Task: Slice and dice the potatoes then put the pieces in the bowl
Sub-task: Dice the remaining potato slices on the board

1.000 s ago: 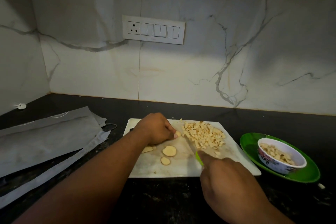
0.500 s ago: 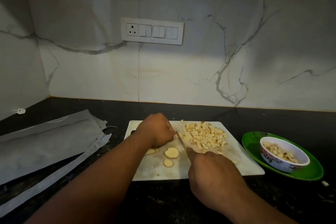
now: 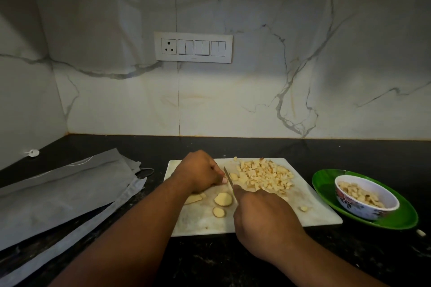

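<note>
Tabletop [image 3: 233,263] carries board [image 3: 200,223]. Bowl [image 3: 367,197] w/ pieces sits right of right hand [image 3: 263,216], near for transfer. Dice pile [image 3: 263,175] pushed beyond knife [image 3: 229,179], clearing cut zone. Left hand [image 3: 200,173] curled over potato, knuckles guiding blade; right grips knife. Slices [image 3: 223,199] wait between hands.

Potato dice [image 3: 264,176] on board [image 3: 310,214]; bowl [image 3: 366,198] in plate [image 3: 326,182] right.

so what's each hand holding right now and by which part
The right hand grips the knife by its handle, blade down on the cutting board. The left hand curls over something hidden; likely potato.
</note>
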Demonstrator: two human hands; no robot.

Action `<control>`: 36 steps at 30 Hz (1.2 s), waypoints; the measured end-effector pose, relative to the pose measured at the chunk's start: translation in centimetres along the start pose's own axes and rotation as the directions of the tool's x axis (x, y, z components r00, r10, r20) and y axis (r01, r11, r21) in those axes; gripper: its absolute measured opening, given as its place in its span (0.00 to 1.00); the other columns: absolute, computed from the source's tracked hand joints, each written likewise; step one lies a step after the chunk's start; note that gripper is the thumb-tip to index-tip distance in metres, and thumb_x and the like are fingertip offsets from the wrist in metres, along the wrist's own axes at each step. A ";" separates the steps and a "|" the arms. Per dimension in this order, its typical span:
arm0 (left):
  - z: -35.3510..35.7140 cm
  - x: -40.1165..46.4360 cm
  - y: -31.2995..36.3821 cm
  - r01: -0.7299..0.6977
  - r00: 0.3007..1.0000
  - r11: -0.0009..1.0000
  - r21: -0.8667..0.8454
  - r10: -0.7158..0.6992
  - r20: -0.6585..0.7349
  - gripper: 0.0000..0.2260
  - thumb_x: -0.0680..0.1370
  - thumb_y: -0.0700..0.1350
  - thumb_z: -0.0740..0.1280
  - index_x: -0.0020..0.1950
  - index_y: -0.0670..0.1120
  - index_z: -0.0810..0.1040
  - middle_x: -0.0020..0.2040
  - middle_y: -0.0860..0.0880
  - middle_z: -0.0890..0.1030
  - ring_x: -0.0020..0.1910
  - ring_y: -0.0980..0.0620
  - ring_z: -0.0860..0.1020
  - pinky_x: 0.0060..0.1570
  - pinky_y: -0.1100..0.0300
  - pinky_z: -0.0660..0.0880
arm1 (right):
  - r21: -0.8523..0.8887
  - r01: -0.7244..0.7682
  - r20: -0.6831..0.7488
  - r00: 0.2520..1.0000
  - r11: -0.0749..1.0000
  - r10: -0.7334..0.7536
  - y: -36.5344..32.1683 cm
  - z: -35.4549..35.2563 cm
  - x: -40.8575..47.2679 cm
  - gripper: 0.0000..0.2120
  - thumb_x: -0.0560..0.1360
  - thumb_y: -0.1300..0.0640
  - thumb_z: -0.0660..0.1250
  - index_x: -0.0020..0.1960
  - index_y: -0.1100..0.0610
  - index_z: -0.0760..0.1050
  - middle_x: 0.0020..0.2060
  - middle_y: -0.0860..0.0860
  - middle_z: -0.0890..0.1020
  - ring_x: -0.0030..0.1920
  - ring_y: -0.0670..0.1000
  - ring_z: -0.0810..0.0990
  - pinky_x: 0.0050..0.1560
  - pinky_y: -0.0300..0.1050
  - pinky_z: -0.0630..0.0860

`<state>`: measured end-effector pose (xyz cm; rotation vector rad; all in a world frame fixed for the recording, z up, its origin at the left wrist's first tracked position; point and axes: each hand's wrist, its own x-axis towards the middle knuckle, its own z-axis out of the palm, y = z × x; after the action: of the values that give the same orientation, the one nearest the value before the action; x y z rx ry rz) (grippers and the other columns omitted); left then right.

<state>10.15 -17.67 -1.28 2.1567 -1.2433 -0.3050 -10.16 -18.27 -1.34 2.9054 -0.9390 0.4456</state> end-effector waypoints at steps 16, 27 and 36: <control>-0.4 -0.2 -0.2 -0.064 0.998 0.996 0.054 0.064 -0.006 0.05 0.73 0.48 0.80 0.48 0.51 0.90 0.46 0.57 0.88 0.46 0.58 0.83 0.58 0.53 0.82 | 0.054 0.004 -0.039 0.999 0.999 -0.002 1.1 -0.8 -0.2 0.26 0.79 0.52 0.56 0.77 0.47 0.61 0.55 0.49 0.81 0.53 0.52 0.79 0.50 0.47 0.75; -0.6 0.2 -0.2 -0.077 0.997 0.996 0.050 0.077 0.014 0.05 0.73 0.47 0.81 0.48 0.51 0.90 0.44 0.56 0.87 0.47 0.57 0.83 0.58 0.53 0.82 | 0.077 0.032 -0.049 0.998 0.997 -0.028 0.9 0.6 0.8 0.27 0.78 0.53 0.56 0.78 0.48 0.60 0.56 0.51 0.81 0.54 0.53 0.78 0.50 0.47 0.75; -0.4 -0.1 -0.2 -0.065 0.998 0.998 0.026 0.065 0.009 0.06 0.73 0.47 0.81 0.48 0.51 0.89 0.46 0.55 0.88 0.47 0.57 0.84 0.58 0.53 0.82 | 0.057 0.004 0.014 1.000 0.998 -0.005 0.3 0.4 1.0 0.30 0.78 0.53 0.59 0.79 0.48 0.57 0.57 0.52 0.80 0.55 0.53 0.78 0.52 0.48 0.75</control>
<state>10.44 -17.37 -1.05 2.1340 -1.3256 -0.2724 -9.47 -19.12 -1.46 2.9648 -0.9361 0.4593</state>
